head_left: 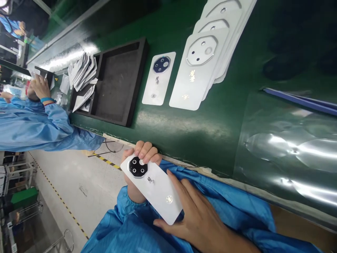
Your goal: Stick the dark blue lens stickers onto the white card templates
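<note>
A white phone back cover (160, 186) with a black octagonal camera area is held tilted in front of me, just off the table edge. At its camera end my left hand (143, 153) grips it, with the fingers curled over the upper edge. My right hand (200, 214) holds the other end, fingers along the right edge and thumb by the bottom corner. On the green table (163, 133) lies another white cover (155, 89) with a dark blue camera area. Beside it, a fanned stack of white covers (184, 88) has light camera areas.
A black divided tray (135, 84) sits left, white covers (83, 70) piled in its far compartment. Clear plastic sheeting (276, 151) and a blue strip (300, 98) lie right. A co-worker in a blue sleeve (58, 119) works at the left; the table's front edge is worn.
</note>
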Demonstrator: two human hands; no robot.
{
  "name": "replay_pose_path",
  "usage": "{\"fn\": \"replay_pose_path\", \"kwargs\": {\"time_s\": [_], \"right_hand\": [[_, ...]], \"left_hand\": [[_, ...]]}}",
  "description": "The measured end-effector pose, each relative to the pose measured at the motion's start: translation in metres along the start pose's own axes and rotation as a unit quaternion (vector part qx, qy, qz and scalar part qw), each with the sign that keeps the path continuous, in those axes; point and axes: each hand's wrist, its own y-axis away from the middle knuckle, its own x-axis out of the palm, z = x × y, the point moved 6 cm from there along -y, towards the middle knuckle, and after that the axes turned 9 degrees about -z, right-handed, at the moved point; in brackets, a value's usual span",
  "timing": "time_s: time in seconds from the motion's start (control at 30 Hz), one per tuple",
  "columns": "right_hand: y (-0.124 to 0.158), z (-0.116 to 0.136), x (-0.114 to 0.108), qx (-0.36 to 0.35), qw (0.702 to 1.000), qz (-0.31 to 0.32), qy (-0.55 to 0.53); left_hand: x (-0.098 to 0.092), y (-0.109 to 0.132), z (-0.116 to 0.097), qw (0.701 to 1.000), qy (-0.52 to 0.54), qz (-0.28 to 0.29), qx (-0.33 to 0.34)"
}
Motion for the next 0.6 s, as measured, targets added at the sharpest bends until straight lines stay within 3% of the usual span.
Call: {"fn": "replay_pose_path", "kwargs": {"time_s": [0.17, 0.27, 0.3, 0.37, 0.47, 0.53, 0.6], "right_hand": [[-0.007, -0.008, -0.023, 0.057, 0.991, -0.117, 0.018], [-0.021, -0.017, -0.038, 0.108, 0.98, -0.143, 0.085], [-0.026, -0.018, -0.045, 0.115, 0.976, -0.151, 0.107], [-0.032, -0.016, -0.066, 0.12, 0.97, -0.166, 0.133], [-0.033, -0.005, -0.096, 0.111, 0.985, -0.128, 0.047], [-0.032, 0.004, -0.107, 0.074, 0.993, -0.052, -0.08], [-0.032, 0.007, -0.109, 0.041, 0.984, 0.01, -0.173]], "left_hand": [[0.01, 0.013, 0.011, 0.987, -0.156, -0.03, 0.011], [0.02, 0.01, 0.015, 0.94, -0.324, 0.011, 0.108], [0.023, 0.007, 0.015, 0.908, -0.386, 0.015, 0.164], [0.028, 0.003, 0.01, 0.815, -0.5, 0.0, 0.294], [0.04, 0.008, 0.006, 0.632, -0.608, -0.012, 0.48], [0.05, 0.014, 0.019, 0.524, -0.656, 0.057, 0.54], [0.056, 0.017, 0.045, 0.444, -0.704, 0.168, 0.528]]}}
